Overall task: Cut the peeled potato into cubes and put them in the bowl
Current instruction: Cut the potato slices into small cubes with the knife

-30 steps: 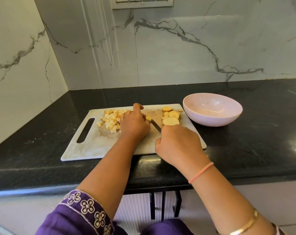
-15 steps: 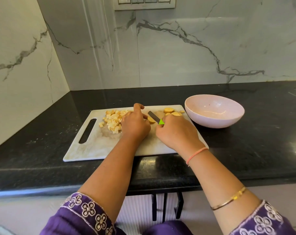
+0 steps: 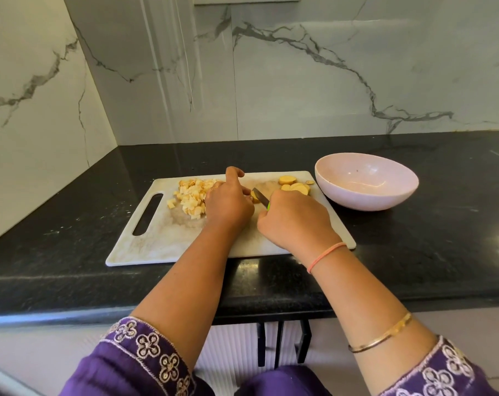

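Nearest to me, two purple embroidered sleeves (image 3: 139, 361) are framing the forearms, the right one wearing a gold bangle (image 3: 382, 335) and, at the wrist, a pink thread band (image 3: 325, 257). Both arms are reaching over the edge of the black countertop (image 3: 71, 252) onto a white cutting board (image 3: 157, 241).

The right hand (image 3: 294, 221) is curling tight round a knife (image 3: 260, 197); only a bit of green handle and the dark blade are showing, the blade slanting away to the left. The left hand (image 3: 228, 204) is lying knuckles-up just beside it, fingers bent down and pinning a small potato piece (image 3: 254, 198) at the fingertips, right against the blade. One finger is lifting free at the far side.

Left of that hand, touching it, a heap of potato cubes (image 3: 192, 195) is sitting on the board. Beyond the right hand, potato slices (image 3: 294, 185) are lying near the board's far right corner. Just off that corner, a pale pink bowl (image 3: 357, 201) is standing on the counter, no cubes in it. A white marble wall (image 3: 328, 95) is rising behind.
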